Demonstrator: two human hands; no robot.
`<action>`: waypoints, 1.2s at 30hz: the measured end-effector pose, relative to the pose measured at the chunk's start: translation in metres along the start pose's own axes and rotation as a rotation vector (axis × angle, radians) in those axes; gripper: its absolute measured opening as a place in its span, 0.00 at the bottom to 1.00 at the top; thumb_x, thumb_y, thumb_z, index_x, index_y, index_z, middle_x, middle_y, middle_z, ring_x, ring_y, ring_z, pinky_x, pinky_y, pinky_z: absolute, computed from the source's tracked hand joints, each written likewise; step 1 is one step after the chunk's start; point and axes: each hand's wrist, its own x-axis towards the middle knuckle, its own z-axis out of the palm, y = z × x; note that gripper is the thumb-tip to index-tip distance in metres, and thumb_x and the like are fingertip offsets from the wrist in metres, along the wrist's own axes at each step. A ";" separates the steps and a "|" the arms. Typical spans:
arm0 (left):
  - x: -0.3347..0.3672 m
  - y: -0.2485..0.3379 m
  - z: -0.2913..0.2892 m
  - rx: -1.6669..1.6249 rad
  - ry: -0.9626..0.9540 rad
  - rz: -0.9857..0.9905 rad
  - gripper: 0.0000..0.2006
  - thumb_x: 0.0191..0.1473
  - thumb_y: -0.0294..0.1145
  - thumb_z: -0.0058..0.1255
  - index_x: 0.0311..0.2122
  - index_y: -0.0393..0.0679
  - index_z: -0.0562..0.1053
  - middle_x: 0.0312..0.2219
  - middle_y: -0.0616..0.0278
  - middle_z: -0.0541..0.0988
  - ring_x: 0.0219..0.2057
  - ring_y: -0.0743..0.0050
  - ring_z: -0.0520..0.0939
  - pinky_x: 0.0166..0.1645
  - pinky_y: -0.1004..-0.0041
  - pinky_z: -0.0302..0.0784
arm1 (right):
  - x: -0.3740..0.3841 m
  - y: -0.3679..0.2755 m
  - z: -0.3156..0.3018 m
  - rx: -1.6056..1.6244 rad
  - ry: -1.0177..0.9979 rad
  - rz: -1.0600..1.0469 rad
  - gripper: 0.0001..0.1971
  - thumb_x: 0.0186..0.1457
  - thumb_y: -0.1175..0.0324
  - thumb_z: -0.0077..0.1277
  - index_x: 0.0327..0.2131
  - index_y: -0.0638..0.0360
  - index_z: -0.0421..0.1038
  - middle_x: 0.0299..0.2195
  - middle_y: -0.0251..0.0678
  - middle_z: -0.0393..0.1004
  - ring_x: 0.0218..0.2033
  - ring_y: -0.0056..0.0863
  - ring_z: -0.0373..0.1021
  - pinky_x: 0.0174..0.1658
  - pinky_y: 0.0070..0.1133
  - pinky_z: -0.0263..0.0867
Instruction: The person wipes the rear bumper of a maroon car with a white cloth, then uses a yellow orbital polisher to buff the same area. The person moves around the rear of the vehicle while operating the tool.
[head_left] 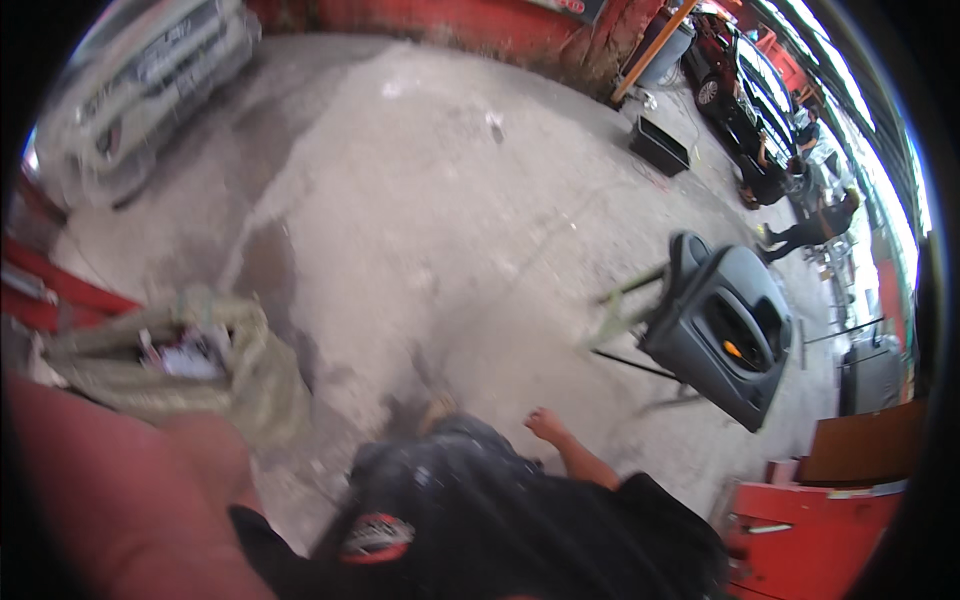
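Observation:
My right hand (547,425) hangs beside my body over the concrete floor, its fingers loosely curled, with nothing visible in them. My left arm (150,500) is bent up very close to the camera and fills the lower left as a blurred shape; the hand itself lies out of view. To the right of my right hand, apart from it, a dark grey car door panel (725,330) rests on a greenish stand (625,310). An orange piece (733,349) shows in the panel's recess. Left of me stands an open woven sack (270,385) with crumpled white scraps (190,355) inside.
A light-coloured car (150,90) stands at far left. A black bin (659,146), a dark car (740,90) and several people, one in dark clothes (825,225), are at far right. A red cabinet (810,535) stands near right; the concrete floor (430,200) has dark stains.

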 end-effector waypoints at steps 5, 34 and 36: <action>0.026 -0.085 0.084 -0.177 -0.094 -0.068 0.24 0.61 0.42 0.51 0.56 0.35 0.67 0.53 0.42 0.72 0.52 0.53 0.75 0.58 0.57 0.68 | 0.060 0.052 -0.071 0.513 0.437 0.504 0.25 0.58 0.47 0.47 0.47 0.58 0.75 0.46 0.51 0.75 0.51 0.51 0.69 0.54 0.41 0.66; -0.259 -0.594 0.830 0.048 -1.986 0.035 0.35 0.52 0.36 0.62 0.64 0.45 0.62 0.59 0.45 0.69 0.59 0.46 0.70 0.62 0.55 0.67 | 0.296 0.117 -0.151 1.034 0.659 1.419 0.14 0.47 0.65 0.50 0.37 0.55 0.80 0.34 0.46 0.79 0.36 0.46 0.76 0.39 0.35 0.72; -0.342 -0.587 0.849 -0.165 -2.136 0.054 0.31 0.53 0.37 0.60 0.61 0.45 0.64 0.56 0.47 0.69 0.56 0.49 0.71 0.59 0.57 0.67 | 0.310 0.160 -0.214 1.015 1.055 1.588 0.18 0.44 0.72 0.51 0.41 0.54 0.80 0.33 0.45 0.79 0.33 0.45 0.76 0.37 0.32 0.72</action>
